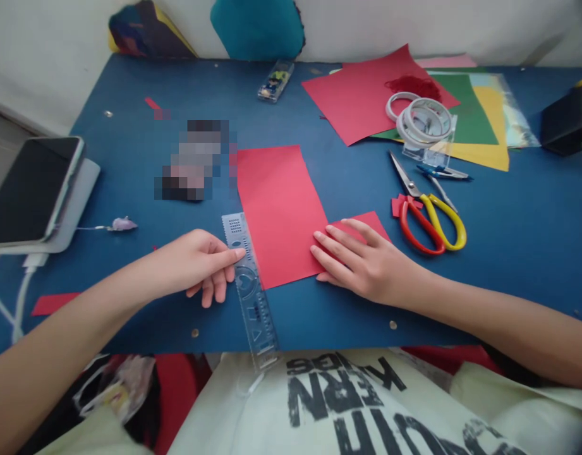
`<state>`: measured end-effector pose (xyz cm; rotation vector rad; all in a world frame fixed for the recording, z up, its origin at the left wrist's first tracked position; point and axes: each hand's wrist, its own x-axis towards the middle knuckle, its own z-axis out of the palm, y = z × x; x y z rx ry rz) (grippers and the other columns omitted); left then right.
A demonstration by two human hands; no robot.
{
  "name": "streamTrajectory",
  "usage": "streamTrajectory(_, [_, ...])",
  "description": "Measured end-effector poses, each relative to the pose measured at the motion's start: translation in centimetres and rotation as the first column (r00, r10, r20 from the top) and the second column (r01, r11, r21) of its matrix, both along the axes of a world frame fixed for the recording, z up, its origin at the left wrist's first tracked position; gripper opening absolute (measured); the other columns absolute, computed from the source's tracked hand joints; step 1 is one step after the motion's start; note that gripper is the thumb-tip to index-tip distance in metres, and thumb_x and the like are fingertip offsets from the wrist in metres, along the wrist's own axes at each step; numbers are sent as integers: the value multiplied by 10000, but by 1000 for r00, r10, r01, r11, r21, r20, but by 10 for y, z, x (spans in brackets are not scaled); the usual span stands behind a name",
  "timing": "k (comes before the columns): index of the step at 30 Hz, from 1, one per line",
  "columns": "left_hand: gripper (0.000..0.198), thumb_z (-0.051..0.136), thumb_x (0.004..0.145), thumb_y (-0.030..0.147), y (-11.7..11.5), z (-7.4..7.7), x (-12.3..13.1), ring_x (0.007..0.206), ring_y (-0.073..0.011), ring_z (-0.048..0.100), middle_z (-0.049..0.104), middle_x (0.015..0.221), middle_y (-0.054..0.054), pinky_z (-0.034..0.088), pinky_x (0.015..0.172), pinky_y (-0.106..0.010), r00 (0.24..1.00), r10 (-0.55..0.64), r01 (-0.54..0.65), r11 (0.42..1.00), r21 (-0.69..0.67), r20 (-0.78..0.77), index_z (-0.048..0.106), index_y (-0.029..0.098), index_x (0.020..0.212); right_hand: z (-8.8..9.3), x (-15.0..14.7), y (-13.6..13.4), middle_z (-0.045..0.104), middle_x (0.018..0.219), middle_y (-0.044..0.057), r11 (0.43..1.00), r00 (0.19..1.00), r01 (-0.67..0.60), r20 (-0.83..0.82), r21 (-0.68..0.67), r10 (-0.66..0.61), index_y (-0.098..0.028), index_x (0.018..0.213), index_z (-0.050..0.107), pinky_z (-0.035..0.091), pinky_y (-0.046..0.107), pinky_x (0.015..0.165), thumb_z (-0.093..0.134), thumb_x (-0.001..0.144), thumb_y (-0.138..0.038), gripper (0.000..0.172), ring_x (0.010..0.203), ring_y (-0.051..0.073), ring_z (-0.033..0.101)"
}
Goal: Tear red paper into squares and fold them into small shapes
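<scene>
My left hand (212,262) pinches a clear plastic stencil ruler (253,297) between thumb and fingers. The ruler lies along the left edge of a red paper sheet (284,215), and its lower end reaches past the table's front edge. With fingers stretched out, my right hand (359,259) rests flat on a smaller red paper piece (373,226), its fingertips at the right edge of the larger sheet. Scissors (428,215) with one red and one yellow handle lie beyond my right hand, small red scraps (399,205) beside them.
White tape rolls (426,120) sit on coloured paper sheets (471,107) at the back right, near a blue compass (445,172). A phone (35,183) rests on a white device at the left, with cables. A red strip (56,303) lies by my left forearm.
</scene>
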<state>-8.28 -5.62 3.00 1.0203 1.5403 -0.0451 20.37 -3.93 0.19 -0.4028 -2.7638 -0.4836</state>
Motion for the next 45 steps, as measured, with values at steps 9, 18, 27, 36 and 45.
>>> streamTrajectory(9, [437,553,780,531,-1,4,2,337,-150,564,643,458,-69,288,296,-176,999,-43,43,999,11,-30,552,170,535,-1,5,2,681,1087,181,995,998,-59,40,81,56,-59,1086,631,512,449,915,561,906,-234,261,993,260,658])
streamTrajectory(18, [448,563,770,544,-3,3,3,325,-140,548,636,444,-64,268,296,-170,999,-30,30,999,-17,-35,544,167,529,0,4,2,680,1079,192,997,998,-56,40,53,54,-50,1078,631,523,454,884,577,894,-224,259,989,293,662])
streamTrajectory(27, [500,451,828,586,-8,9,4,351,-152,529,588,414,-15,385,390,-259,955,-170,206,970,132,-243,514,198,519,-2,5,2,680,1081,189,997,998,-52,34,62,50,-55,1079,627,521,446,878,558,905,-225,253,991,278,662])
streamTrajectory(36, [561,434,907,436,-48,-3,5,1327,-315,380,416,1427,-203,367,1045,-467,676,-198,737,197,646,-710,441,60,1323,-2,5,2,680,1080,190,997,998,-59,23,50,57,-53,1070,636,532,442,863,600,879,-231,264,991,299,662])
streamTrajectory(45, [651,373,932,457,-71,-18,11,1398,-279,276,327,1494,-184,268,1122,-457,605,-218,796,185,576,-766,306,23,1413,1,2,2,688,1058,190,998,998,-61,9,21,61,-54,1049,653,551,446,834,596,882,-222,244,978,305,668])
